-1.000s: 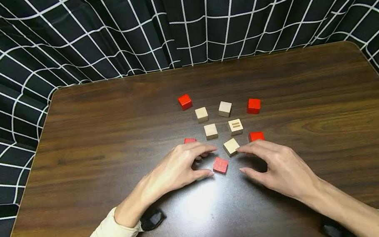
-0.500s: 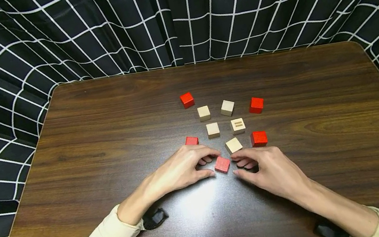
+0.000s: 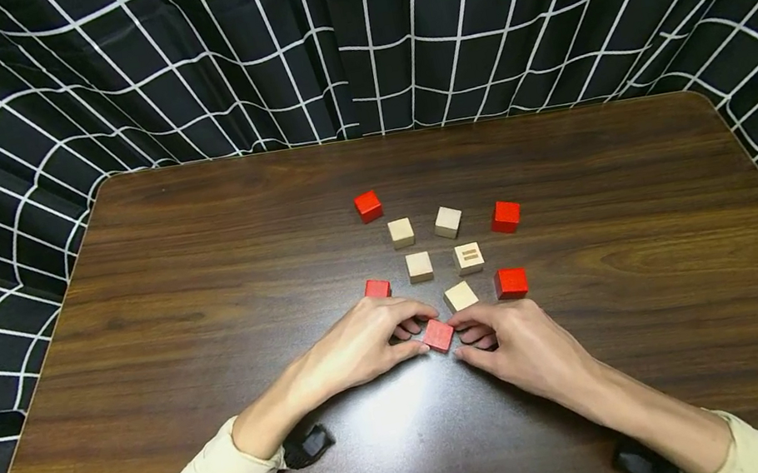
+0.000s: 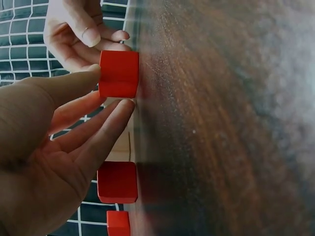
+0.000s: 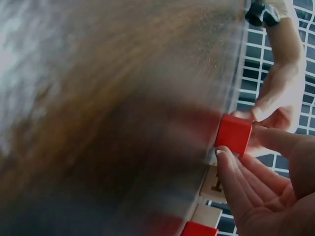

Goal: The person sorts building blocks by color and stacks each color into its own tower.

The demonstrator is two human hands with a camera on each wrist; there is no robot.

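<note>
Between my two hands a red wooden block (image 3: 438, 335) sits on the table, its top turned at an angle. My left hand (image 3: 370, 341) has thumb and index finger curled at its left corner; the thumb tip meets the block (image 4: 118, 73) in the left wrist view. From the other side my right hand (image 3: 519, 339) brings thumb and forefinger to its right corner, the fingertips right at the block (image 5: 234, 133) in the right wrist view. Just behind it lies a plain light wooden block (image 3: 460, 296). Another red block (image 3: 377, 288) is partly hidden behind my left hand.
Further back lie light blocks, one (image 3: 469, 257) marked with two bars, others plain (image 3: 418, 267). Red blocks stand at the right (image 3: 511, 282), back right (image 3: 506, 216) and back left (image 3: 368, 206). Dark gridded curtains (image 3: 501, 20) surround the brown table (image 3: 197, 243).
My right hand has moved left and forward from the light block to the red block, its fingers drawing together. The left hand has closed in slightly on the same block.
</note>
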